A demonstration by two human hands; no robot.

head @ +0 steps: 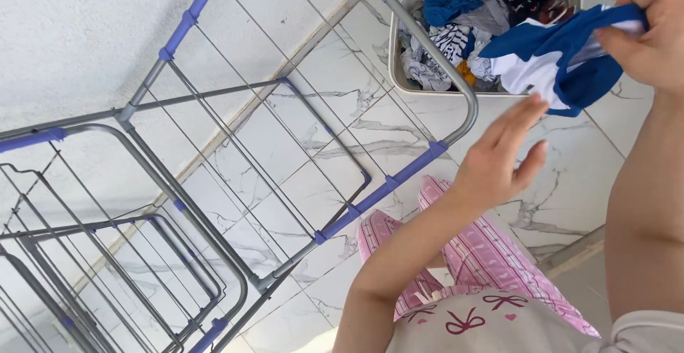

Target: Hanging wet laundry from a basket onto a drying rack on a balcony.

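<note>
My right hand (648, 36) at the upper right grips a blue and white garment (563, 61), which hangs bunched below it. My left hand (502, 157) is raised just under the garment with its fingers spread, holding nothing and apart from the cloth. Behind the garment stands a white laundry basket (396, 61) filled with several crumpled clothes in blue, white, grey and dark colours. A grey metal drying rack (214, 182) with blue plastic joints and thin wire rails fills the left and middle of the view, with nothing hung on it.
The floor is white marble-patterned tile (570, 182). A white textured wall (85, 32) runs along the upper left behind the rack. My pink striped trousers (477, 253) and light shirt show at the bottom.
</note>
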